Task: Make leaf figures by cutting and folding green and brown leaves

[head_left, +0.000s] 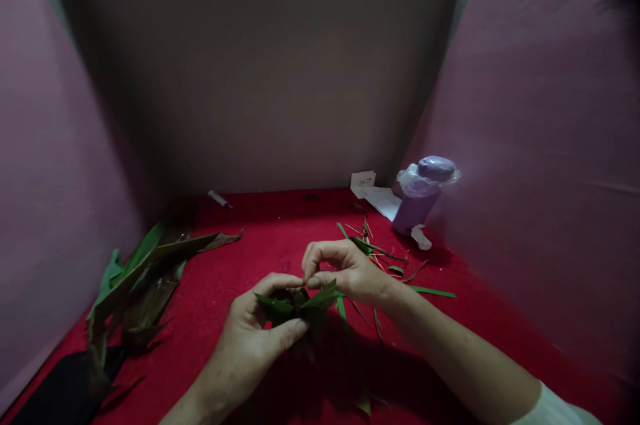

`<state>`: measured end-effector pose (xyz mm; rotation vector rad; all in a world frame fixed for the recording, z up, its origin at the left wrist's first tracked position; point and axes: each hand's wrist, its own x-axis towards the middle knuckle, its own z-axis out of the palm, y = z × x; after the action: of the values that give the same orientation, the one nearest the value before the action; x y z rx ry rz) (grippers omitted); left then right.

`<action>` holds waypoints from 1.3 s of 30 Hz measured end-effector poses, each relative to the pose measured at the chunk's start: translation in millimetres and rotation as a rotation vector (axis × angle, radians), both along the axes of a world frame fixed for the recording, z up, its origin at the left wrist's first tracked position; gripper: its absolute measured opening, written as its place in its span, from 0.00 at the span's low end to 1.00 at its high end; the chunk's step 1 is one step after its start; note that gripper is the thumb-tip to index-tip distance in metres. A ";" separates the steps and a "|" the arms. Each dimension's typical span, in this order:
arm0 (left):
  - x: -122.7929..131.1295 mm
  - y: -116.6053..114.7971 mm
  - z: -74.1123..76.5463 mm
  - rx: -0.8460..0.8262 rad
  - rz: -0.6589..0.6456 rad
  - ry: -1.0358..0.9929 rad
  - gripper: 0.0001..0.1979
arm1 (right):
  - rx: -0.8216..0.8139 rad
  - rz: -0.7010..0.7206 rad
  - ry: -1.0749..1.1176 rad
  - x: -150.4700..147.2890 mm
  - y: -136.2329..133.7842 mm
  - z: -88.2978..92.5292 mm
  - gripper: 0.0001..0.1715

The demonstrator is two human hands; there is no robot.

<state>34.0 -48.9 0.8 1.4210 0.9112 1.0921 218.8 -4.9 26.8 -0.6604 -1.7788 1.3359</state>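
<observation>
Bundle: one, of leaf, lay between the hands, over the red cloth. Left hand: thumb and fingers grasped the bundle. Right hand: fingertips were pinched together at its top, any content indiscernible. Scraps: strewn around the right wrist. Leaves: heaped at left.

The leaf bundle was held below the middle of the frame, partly hidden. Two dark green blades spread from it, one pointing to the left of the frame, the other rising toward the right. Between them showed a small brownish centre, too dark for detail.
</observation>
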 end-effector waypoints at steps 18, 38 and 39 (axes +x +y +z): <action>3.3 -0.3 5.5 -0.021 -0.037 0.001 0.11 | 0.046 0.081 0.006 -0.5 1.4 -4.2 0.06; 0.5 0.7 -0.3 -0.096 -0.046 -0.010 0.18 | 0.028 0.019 -0.063 0.7 0.7 1.3 0.04; 0.5 0.6 0.0 -0.096 -0.046 -0.011 0.17 | 0.031 0.017 -0.062 0.3 0.8 0.6 0.03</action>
<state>34.5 -48.3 0.7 1.3489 0.9068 1.0081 219.1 -4.1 27.3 -0.6781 -1.8552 1.3086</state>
